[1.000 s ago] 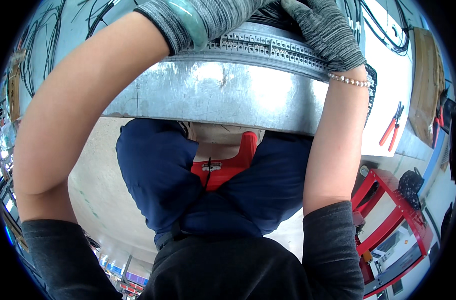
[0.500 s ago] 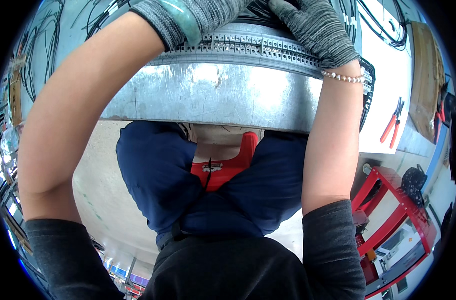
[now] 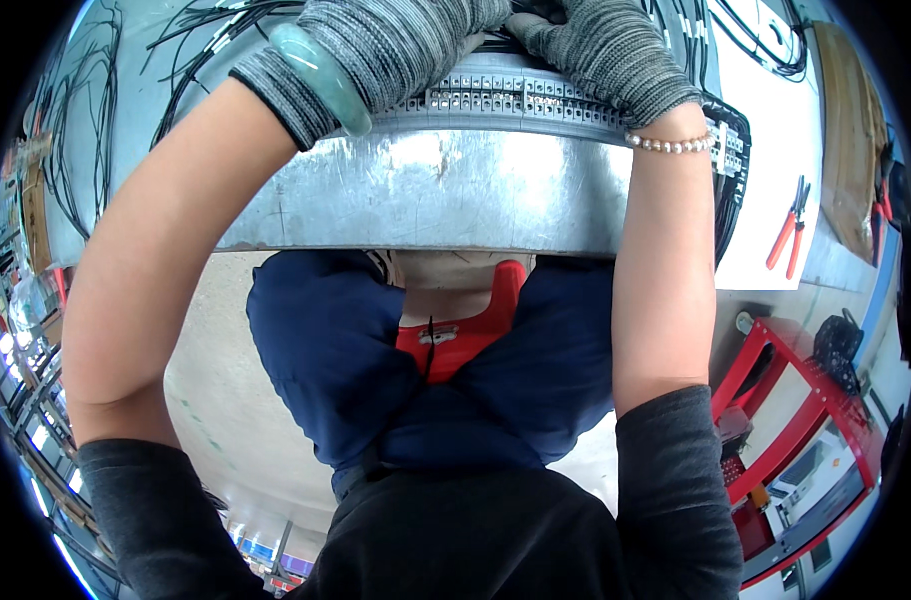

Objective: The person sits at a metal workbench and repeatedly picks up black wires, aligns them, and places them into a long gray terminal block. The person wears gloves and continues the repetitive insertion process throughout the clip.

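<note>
Both my hands wear grey knit gloves and meet at the top edge of the view, over a bundle of black wires. My left hand, with a green bangle at its cuff, has its fingers bent in toward the wires; whatever they hold is hidden. The thumb of my right hand reaches toward the left one, but its other fingers are out of view. Just below the hands runs a row of terminal blocks on a grey strip. It lies along the near side of the metal worktop.
Loose black wires lie at the far left. On a white sheet at right rest red-handled pliers, beside brown cardboard. A black wire bundle bends round the right end. Below are a red stool and red cart.
My left hand has come down and nearer, and the right hand has shifted slightly left and nearer. The whole view has moved a little.
</note>
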A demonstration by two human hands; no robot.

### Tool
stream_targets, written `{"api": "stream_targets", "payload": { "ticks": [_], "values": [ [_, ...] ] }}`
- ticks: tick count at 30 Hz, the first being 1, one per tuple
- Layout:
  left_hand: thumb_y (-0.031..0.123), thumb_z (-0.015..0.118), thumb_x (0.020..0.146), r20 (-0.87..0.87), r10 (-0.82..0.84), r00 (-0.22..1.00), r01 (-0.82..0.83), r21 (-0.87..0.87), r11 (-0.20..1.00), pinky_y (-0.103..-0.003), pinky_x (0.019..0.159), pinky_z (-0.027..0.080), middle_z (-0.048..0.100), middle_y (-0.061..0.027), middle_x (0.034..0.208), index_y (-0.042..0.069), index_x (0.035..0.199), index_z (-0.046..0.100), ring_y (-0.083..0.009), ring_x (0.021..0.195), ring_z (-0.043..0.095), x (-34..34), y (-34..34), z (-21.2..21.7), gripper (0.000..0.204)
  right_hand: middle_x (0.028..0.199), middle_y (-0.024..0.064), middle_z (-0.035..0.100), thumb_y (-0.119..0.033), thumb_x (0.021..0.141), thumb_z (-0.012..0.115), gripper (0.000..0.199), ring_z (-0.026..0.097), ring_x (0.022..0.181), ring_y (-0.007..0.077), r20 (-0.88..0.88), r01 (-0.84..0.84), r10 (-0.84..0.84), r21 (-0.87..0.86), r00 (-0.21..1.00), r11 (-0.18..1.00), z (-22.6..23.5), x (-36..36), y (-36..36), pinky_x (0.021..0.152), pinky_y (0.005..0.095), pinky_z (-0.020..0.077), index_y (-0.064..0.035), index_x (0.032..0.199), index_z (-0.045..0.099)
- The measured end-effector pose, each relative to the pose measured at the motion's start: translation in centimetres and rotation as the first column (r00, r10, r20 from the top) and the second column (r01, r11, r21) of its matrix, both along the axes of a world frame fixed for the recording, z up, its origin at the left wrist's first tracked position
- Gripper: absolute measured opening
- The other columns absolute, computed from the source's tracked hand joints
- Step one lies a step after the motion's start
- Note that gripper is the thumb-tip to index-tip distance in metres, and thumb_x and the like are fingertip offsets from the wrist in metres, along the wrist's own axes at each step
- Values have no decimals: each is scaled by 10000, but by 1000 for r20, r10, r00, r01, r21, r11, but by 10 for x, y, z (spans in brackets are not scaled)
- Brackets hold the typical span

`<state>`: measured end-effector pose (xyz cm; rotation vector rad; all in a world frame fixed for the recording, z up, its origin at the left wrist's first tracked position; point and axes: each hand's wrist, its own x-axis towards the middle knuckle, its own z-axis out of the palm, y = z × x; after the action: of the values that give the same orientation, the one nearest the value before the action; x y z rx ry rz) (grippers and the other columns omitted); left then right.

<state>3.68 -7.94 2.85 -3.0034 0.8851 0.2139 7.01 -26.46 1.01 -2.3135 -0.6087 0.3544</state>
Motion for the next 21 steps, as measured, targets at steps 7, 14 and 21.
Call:
{"api": "stream_targets", "payload": {
  "ticks": [7,14,21],
  "values": [
    [229,534,869,117,3,993,0,-33,999,-419,682,490,589,-113,934,88,926,648,-292,809,614,-10,4,-6,190,851,197,665,-172,843,632,203,645,821,331,61,-72,73,-11,995,997,-5,4,2,751,393,499,-22,974,672],
    [169,510,855,217,-188,958,210,-84,974,-370,791,498,632,-79,1068,90,1048,655,-273,926,617,-8,5,-5,254,787,216,634,-135,839,607,127,613,791,385,296,37,-33,-7,955,999,-19,4,-1,722,434,489,-34,911,635],
    [168,511,860,153,-123,981,141,-113,984,-382,803,493,630,-49,1120,120,1096,643,-244,945,619,-13,7,4,274,805,219,632,-97,849,595,124,608,751,360,254,0,-32,125,967,992,-18,4,2,700,398,490,2,920,618]
  ]
}}
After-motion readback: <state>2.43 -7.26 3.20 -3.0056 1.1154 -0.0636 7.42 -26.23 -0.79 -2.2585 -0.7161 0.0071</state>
